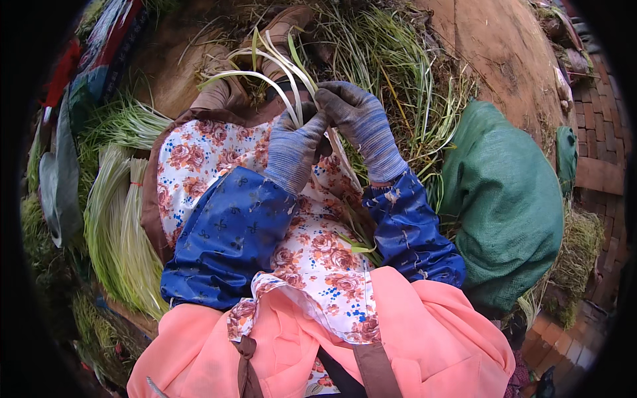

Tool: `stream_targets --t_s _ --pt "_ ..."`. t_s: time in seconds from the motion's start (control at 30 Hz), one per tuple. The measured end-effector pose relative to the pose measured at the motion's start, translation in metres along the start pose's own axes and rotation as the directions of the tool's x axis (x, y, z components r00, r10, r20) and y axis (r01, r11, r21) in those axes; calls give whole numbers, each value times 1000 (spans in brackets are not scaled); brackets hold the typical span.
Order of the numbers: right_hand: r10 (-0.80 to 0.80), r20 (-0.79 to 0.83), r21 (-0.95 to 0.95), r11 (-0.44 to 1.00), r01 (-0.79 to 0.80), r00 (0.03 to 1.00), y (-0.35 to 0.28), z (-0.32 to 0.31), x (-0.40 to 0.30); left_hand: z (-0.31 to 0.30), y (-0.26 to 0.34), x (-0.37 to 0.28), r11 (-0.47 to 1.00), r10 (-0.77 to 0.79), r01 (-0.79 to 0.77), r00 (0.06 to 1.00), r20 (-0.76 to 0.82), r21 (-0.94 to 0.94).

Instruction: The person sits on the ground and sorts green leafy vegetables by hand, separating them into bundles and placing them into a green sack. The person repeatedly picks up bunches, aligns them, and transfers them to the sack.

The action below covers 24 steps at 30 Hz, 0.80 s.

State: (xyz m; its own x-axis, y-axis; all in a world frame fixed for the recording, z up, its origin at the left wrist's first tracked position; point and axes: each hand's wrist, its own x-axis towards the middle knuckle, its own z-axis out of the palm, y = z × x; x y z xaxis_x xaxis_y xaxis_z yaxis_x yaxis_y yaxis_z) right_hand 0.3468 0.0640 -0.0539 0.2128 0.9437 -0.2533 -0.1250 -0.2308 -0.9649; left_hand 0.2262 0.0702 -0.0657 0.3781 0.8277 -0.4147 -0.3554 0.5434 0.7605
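Observation:
Both of my hands wear blue-grey knitted work gloves and meet above my lap, over a floral apron [239,144]. My left hand [298,139] grips several long pale stalks [278,57] with green leaf ends, which look like garlic chives or a similar leafy vegetable; they fan out up and to the left. Touching it from the right, my right hand [351,112] has its thumb and fingertips pinched on one of these stalks. The lower ends of the stalks are hidden behind the gloves. A few green leaves [363,247] lie on the apron near my right forearm.
At the left lie long pale-green bundles [119,224], one tied with a red band, below another bundle [132,122]. Loose green leaves [393,64] heap beyond my hands. A stuffed green woven sack [502,209] stands at the right, near brick paving [599,119]. My shoes [286,30] are ahead.

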Motion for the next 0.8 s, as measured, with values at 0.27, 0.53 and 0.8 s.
stream_targets --t_s 0.27,0.53,0.8 --pt "-185 -21 365 913 180 982 27 -15 -48 -24 4 22 974 -11 -7 997 -78 -226" --pt "47 -202 -480 866 -141 978 55 -100 -145 -37 26 33 953 80 -126 982 -170 -277" --pt "146 -216 -904 345 -254 965 35 -125 -184 -39 43 32 916 152 -178 983 -99 -361"
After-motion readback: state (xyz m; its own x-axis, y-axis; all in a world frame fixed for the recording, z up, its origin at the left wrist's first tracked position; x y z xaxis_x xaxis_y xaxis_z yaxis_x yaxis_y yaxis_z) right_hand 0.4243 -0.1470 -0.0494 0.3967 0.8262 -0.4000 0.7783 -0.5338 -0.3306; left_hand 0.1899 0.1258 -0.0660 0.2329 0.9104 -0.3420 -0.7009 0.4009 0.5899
